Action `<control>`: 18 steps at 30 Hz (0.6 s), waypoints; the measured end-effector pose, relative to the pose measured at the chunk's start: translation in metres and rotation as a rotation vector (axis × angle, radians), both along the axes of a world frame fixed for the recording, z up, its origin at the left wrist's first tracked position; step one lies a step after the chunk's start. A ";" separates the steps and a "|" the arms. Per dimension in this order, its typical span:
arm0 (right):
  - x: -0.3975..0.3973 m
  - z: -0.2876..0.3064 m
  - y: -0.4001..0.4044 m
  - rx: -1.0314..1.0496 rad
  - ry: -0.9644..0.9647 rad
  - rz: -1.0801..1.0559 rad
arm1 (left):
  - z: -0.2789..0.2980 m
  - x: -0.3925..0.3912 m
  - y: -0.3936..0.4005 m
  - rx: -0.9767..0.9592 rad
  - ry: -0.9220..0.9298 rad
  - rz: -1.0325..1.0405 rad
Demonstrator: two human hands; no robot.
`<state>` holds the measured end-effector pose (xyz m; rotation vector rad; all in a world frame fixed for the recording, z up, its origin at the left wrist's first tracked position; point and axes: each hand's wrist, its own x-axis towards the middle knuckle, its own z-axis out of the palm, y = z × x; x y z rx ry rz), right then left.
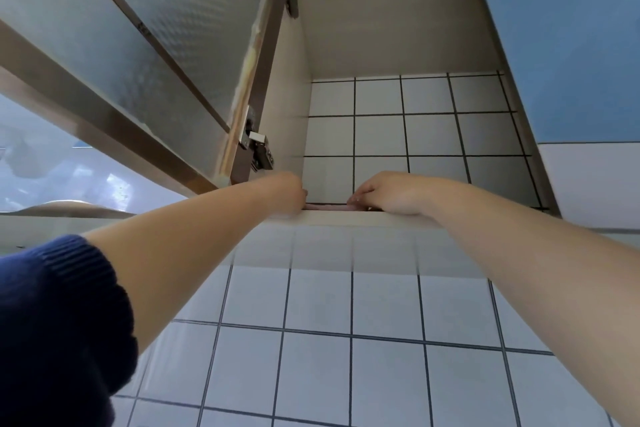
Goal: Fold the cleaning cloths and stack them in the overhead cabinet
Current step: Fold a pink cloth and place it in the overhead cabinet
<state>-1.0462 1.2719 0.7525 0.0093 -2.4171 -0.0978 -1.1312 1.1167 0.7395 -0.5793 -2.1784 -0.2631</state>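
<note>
The person is wearing a dark navy knitted top, and its left sleeve [65, 315] is showing a ribbed cuff pushed up well above the wrist, leaving the forearm bare. The right arm is showing no sleeve at all within view. The left hand [289, 192] and right hand [391, 192] are wearing no gloves, rings or watch.
</note>
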 end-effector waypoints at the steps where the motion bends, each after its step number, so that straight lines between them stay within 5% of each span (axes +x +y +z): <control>1: 0.001 0.000 -0.002 -0.005 -0.028 -0.009 | -0.003 0.001 0.000 -0.040 0.029 -0.001; 11: 0.004 -0.003 -0.008 -0.077 -0.084 -0.025 | -0.005 0.012 0.003 0.246 -0.149 -0.133; 18: -0.006 -0.012 0.002 0.111 0.458 0.064 | -0.026 0.028 -0.007 0.283 0.070 -0.367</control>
